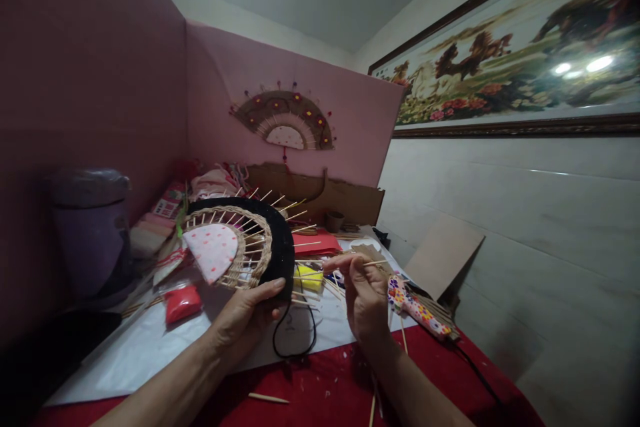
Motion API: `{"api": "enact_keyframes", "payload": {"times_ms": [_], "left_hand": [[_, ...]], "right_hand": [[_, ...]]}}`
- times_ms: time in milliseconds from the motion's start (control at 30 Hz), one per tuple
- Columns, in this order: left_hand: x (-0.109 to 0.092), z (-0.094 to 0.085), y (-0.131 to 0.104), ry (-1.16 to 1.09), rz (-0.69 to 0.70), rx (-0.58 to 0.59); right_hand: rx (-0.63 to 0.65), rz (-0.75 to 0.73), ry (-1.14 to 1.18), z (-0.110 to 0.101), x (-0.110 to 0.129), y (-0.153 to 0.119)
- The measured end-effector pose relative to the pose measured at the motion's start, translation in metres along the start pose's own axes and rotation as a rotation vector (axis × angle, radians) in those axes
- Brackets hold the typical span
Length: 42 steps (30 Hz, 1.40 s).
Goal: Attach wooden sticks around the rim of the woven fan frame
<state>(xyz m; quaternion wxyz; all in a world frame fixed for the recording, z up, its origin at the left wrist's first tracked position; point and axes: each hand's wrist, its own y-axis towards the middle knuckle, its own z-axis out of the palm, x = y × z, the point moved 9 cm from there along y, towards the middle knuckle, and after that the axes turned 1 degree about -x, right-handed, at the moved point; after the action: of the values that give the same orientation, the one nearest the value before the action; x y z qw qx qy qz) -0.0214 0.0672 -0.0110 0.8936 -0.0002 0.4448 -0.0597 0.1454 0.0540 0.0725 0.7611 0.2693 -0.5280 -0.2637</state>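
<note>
Fan (283, 233), one: lay tilted above white paper (125, 353), its black rim clamped between the left hand's (245, 307) thumb and fingers. Likely light, sticks brittle; rim seemed the safest hold. Thin stick (375, 263), one: sat pinched in right hand (367, 300) fingertips.

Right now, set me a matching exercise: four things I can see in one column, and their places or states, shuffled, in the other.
1. Left hand
2. Horse picture
3. Right hand
4. Floral-patterned tool

A. Lying on the table
B. Pinching a thin stick
C. Gripping the black-banded fan
D. Framed, on the wall

Pairs: 1-C, 2-D, 3-B, 4-A
</note>
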Motion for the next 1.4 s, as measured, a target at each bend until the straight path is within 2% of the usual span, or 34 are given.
{"api": "enact_keyframes", "payload": {"times_ms": [67,167,233,300,367,533,633,733,800,900,967,1033,1167,1267,1400], "left_hand": [[0.0,0.0,0.0,-0.006,-0.002,-0.001],[0.0,0.0,0.0,-0.012,-0.009,-0.002],[-0.001,0.0,0.0,-0.016,-0.007,0.001],[0.0,0.0,0.0,-0.02,-0.008,0.006],[0.0,0.0,-0.001,-0.029,-0.003,0.01],[-0.002,0.002,-0.002,-0.039,0.02,0.022],[-0.003,0.002,-0.001,-0.039,0.029,0.021],[-0.001,-0.001,0.002,-0.03,0.017,0.006],[0.001,-0.003,0.003,-0.026,0.001,-0.007],[0.004,-0.003,0.002,-0.04,-0.03,-0.013],[0.005,-0.002,0.001,-0.057,-0.051,-0.007],[0.005,0.001,0.001,-0.078,-0.043,0.015],[0.004,0.003,0.003,-0.098,-0.009,0.065],[0.007,0.001,0.004,-0.091,-0.015,0.075],[0.009,0.0,0.006,-0.088,-0.015,0.072]], "right_hand": [[-0.087,-0.03,0.059,-0.009,0.003,0.003],[-0.294,-0.099,0.034,-0.033,0.007,0.006],[-0.409,-0.1,-0.1,-0.048,0.005,0.008],[-0.435,-0.043,-0.302,-0.056,-0.002,0.012],[-0.335,0.006,-0.493,-0.051,-0.01,0.017],[0.157,-0.042,-0.95,-0.006,-0.03,0.01],[0.326,-0.049,-1.146,0.005,-0.041,0.001],[0.346,-0.046,-1.21,0.002,-0.044,0.003],[0.237,-0.061,-1.226,-0.006,-0.035,0.01],[-0.016,-0.125,-1.164,-0.016,-0.006,0.02],[-0.074,-0.151,-1.077,-0.01,0.012,0.023],[0.043,-0.117,-1.007,0.011,0.018,0.028],[0.393,-0.073,-0.994,0.065,0.01,0.033],[0.505,-0.064,-1.108,0.087,-0.007,0.04],[0.566,0.012,-1.204,0.097,-0.029,0.047]]}}
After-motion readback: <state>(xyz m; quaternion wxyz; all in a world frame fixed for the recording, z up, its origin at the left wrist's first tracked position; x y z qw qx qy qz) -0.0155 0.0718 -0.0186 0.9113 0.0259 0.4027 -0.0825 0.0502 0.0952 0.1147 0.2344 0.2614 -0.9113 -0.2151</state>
